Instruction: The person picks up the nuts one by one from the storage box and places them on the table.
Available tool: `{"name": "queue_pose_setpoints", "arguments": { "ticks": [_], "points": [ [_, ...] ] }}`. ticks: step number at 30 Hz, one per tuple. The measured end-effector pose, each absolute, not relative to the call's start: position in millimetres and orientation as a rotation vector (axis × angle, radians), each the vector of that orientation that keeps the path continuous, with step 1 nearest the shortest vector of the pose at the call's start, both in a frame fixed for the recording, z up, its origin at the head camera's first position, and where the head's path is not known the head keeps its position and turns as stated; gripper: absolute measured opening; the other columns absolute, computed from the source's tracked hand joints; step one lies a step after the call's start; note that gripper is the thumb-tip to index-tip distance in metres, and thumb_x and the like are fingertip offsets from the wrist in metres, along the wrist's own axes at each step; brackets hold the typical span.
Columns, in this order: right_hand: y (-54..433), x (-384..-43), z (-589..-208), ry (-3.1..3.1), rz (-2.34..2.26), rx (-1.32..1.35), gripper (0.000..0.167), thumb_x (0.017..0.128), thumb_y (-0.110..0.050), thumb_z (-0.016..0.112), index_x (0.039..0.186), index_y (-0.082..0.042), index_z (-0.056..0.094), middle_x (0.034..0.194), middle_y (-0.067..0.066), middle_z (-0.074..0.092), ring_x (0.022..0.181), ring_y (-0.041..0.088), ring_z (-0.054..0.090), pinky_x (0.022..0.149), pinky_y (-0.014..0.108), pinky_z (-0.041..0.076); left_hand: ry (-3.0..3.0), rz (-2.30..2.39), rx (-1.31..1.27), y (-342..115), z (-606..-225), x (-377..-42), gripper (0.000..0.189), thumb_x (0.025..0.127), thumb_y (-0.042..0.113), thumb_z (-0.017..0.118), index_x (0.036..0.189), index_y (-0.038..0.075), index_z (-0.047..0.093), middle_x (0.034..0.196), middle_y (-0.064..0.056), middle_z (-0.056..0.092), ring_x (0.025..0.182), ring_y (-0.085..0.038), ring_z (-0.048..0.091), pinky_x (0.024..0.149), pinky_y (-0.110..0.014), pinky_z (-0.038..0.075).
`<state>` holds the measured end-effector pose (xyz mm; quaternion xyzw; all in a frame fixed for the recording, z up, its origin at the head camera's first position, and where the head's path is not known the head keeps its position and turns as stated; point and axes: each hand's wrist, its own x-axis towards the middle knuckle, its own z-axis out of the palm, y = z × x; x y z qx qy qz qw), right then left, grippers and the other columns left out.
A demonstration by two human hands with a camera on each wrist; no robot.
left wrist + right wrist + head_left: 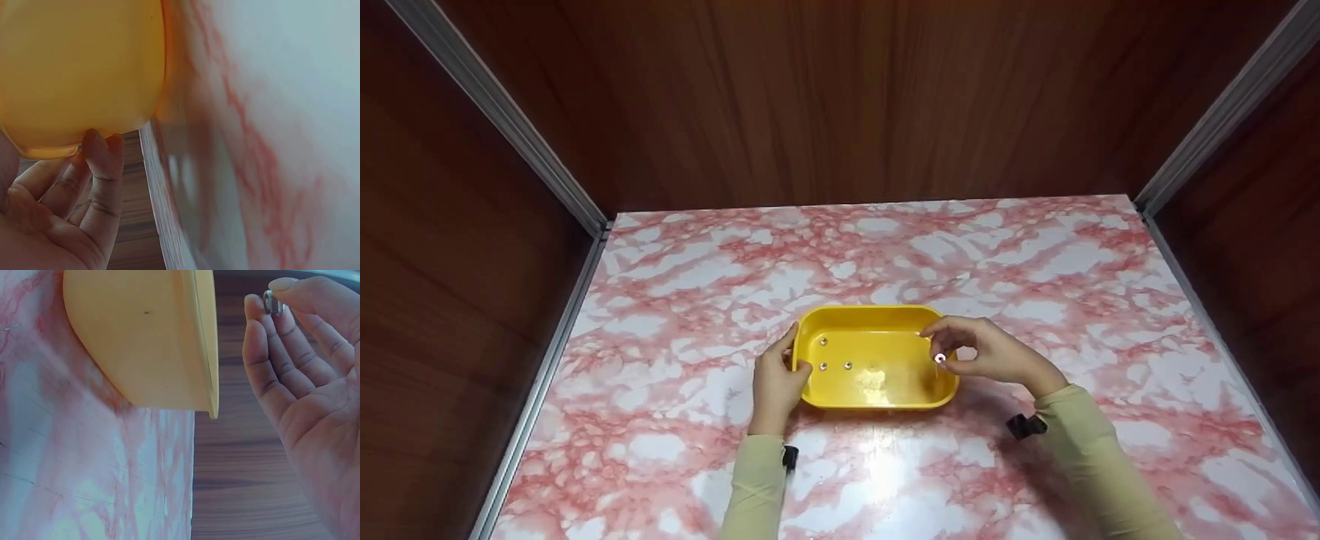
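A yellow plastic tray (pixel 877 397) with rounded corners is in front of me. My left hand (pixel 777 386) grips its left end, thumb over the rim and fingers along the outer wall; the left wrist view shows the fingertips (pixel 97 152) against the tray's outside. Above the tray's right end, my right hand (pixel 990 351) pinches a small metal flange nut (pixel 273 304) between thumb and fingers. Three similar small metal nuts lie on the tray floor towards the left: one nut (pixel 823 341) farther back, another nut (pixel 823 367) nearer, and a third nut (pixel 848 366) beside that.
The tabletop (pixel 675 375) has a red and white marbled pattern. Dark wood panels (pixel 840 105) stand at the back and both sides, joined by metal corner rails (pixel 502 112). Black wrist camera mounts (pixel 1026 426) sit on the sleeves.
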<state>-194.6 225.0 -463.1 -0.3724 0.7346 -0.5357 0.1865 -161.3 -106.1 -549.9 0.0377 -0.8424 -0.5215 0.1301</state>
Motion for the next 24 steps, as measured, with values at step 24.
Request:
{"name": "queue_pose_setpoints", "arguments": {
  "ticks": [24],
  "points": [
    [243.2,-184.8,-469.9,2.119,-1.523,-1.123,0.045,0.081,0.015,0.063,0.124,0.000,0.056,0.095,0.026,0.061,0.089,0.037,0.059,0.080,0.042,0.052,-2.465,-1.530,0.126,-105.9,-549.9,-161.6,0.064,0.072,-0.008,0.064,0.134,0.008,0.056,0.096,-0.011,0.068,0.068,-0.016,0.060,0.054,-0.028,0.051]
  ]
}}
